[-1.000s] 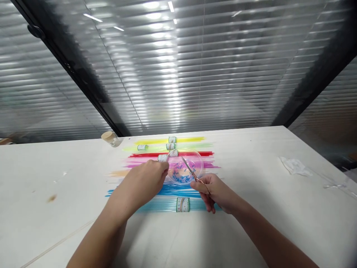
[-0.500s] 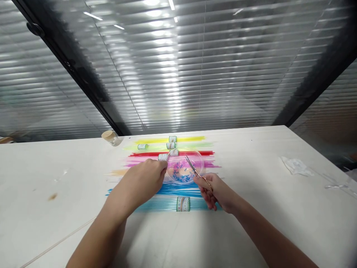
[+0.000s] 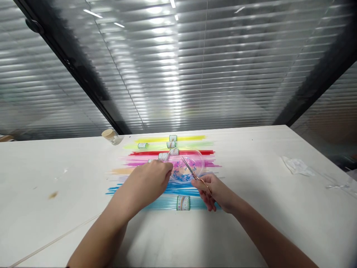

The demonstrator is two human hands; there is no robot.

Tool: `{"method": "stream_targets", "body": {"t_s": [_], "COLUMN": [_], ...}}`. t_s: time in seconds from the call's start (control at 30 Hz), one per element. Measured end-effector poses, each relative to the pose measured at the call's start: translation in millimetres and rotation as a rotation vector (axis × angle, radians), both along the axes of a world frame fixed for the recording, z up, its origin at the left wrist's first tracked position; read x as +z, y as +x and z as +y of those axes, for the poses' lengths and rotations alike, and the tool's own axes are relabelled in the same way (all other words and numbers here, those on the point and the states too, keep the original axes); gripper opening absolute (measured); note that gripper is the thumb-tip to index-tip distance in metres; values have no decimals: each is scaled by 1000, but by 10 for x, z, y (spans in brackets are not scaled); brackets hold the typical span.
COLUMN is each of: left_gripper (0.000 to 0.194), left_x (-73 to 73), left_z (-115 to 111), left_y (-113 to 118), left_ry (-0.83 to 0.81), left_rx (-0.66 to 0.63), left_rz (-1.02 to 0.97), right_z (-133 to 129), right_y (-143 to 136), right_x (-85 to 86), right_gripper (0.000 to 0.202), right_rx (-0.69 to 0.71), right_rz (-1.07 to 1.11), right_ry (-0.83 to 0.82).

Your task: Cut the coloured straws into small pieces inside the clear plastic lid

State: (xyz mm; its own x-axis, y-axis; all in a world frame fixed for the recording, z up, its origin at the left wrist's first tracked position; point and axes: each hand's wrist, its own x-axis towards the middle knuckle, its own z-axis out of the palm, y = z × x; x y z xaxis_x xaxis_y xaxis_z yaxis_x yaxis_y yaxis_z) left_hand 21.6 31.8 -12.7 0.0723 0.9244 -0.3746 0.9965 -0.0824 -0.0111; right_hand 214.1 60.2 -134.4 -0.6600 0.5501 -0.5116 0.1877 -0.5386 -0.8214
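The scissors (image 3: 194,175) are held in the right hand (image 3: 213,190), with the handles gripped by bent fingers and the thumb; the blades are pointed away and to the left, lying close together above the bowl (image 3: 203,165). The left hand (image 3: 150,181) is held with the back upward at the bowl's left side, its fingers curled in; the fingertips are hidden, so how tightly they are closed, and whether anything is pinched in them, cannot be told. Whether the rim is touched by this hand cannot be told either. The bowl, clear and round, is set between the hands among the straws, and small bits (image 3: 181,177), mostly blue, are scattered over its bottom. The straws are laid crosswise in rows by colour: yellow straws (image 3: 192,139) farthest off, then light green, red straws (image 3: 208,152), purple straws (image 3: 213,164), orange straws (image 3: 118,171), blue straws (image 3: 178,190) and, nearest, pale blue straws (image 3: 164,203), by which a printed label (image 3: 183,203) is borne. A thin pale rod (image 3: 52,241) is seen on the table (image 3: 237,238) at lower left, its far end hidden by the left forearm. A stoppered jar (image 3: 113,139) is tipped over at the far left, and a crumpled tissue (image 3: 297,166) is seen at the right.
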Motion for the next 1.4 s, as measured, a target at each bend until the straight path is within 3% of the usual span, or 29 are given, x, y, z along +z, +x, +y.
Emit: {"method": "stream_targets", "body": {"t_s": [1.4], "left_gripper": [27], "left_x": [-1], "left_z": [26], "left_y": [-14], "left_ry": [4], "left_rx": [8], "left_rz": [24], "right_z": [-25], "right_y": [-1], "right_x": [-46], "right_gripper": [54], "right_rx": [4], "right_rz": [12], "right_ry": [-19]}}
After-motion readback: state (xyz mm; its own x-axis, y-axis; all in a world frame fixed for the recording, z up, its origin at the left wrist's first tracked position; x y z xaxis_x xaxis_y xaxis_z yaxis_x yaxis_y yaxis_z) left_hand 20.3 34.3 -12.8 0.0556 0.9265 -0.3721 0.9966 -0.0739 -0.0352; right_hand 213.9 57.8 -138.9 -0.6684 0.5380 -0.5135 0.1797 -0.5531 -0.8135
